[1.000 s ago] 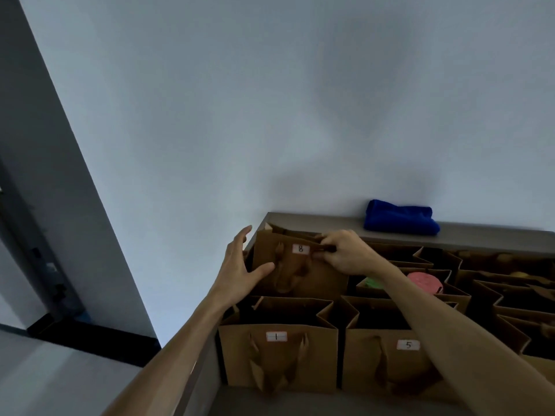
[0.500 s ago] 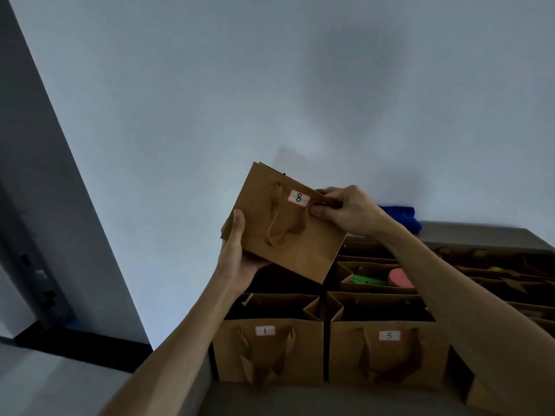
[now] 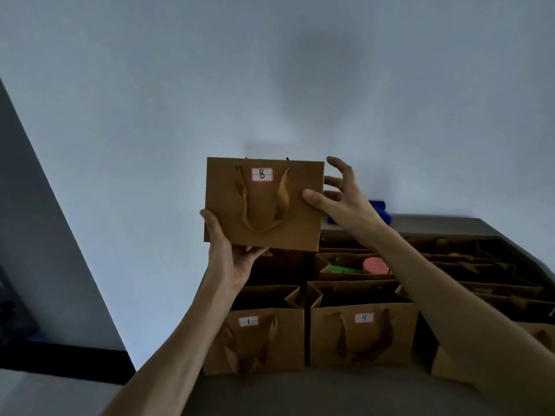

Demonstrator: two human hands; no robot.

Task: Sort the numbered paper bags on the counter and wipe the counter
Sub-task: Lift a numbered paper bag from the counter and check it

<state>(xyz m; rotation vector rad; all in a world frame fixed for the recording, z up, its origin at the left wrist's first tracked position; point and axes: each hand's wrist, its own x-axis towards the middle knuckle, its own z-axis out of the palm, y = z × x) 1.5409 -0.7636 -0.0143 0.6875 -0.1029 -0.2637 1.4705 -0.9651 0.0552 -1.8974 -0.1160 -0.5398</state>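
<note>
Desk (image 3: 450, 225) crowded with open bags, so little room to set anything down. Bag 8 (image 3: 264, 211) is up in the air over the back row, upright. My left hand (image 3: 231, 259) grips its bottom corner; right hand (image 3: 339, 199) open, thumb touching the side. Risk: one-corner hold, bag may tip or slip onto bag 1 (image 3: 255, 337).

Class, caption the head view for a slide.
Left hand holds bag 8 above bags 1 and 5.

bare forearms, no sleeves, bare hands (image 3: 234, 253)
</note>
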